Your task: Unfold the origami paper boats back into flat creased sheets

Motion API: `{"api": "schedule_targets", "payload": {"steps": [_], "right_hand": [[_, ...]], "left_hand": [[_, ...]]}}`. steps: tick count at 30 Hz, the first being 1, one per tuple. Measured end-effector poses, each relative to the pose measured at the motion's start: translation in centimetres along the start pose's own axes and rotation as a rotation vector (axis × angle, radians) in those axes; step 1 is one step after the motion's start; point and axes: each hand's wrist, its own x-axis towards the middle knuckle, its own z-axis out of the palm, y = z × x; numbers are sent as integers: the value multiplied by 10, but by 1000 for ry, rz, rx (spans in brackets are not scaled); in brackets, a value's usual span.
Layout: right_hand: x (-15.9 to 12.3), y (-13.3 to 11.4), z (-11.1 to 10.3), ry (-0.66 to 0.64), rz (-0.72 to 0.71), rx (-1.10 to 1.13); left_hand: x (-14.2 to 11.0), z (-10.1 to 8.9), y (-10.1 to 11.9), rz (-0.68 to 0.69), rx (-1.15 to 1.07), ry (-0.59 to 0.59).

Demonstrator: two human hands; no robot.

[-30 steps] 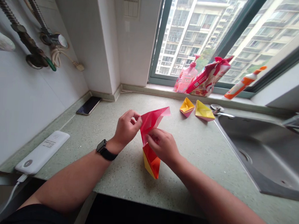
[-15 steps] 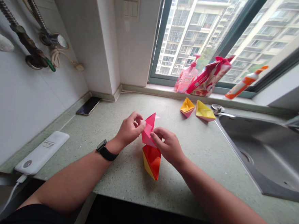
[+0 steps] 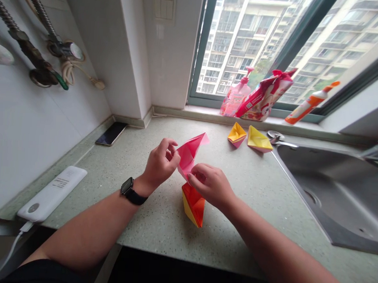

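I have the pink folded paper (image 3: 190,154) pinched between my curled left hand (image 3: 160,163) and right hand (image 3: 210,186), held up just above the orange-and-yellow paper boat (image 3: 192,206) on the table (image 3: 156,242).

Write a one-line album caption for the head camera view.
Left hand and right hand hold pink origami paper over a red-and-yellow paper boat.

Origami boats (image 3: 257,140) on countertop (image 3: 156,238), sink (image 3: 331,190) to right

hidden: pink paper (image 3: 188,152) under right hand (image 3: 211,186), probably | cut off: steel sink (image 3: 334,190)
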Motion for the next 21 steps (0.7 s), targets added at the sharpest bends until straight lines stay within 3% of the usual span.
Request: {"api": "schedule_targets", "payload": {"steps": [4, 15, 21], "right_hand": [[-1, 2, 0, 62, -38, -12], [-3, -1, -6, 329, -150, 98], [1, 6, -9, 477, 39, 327]], "left_hand": [[1, 1, -3, -6, -12, 0], [6, 4, -11, -189, -170, 5], [12, 6, -20, -263, -300, 46]]}}
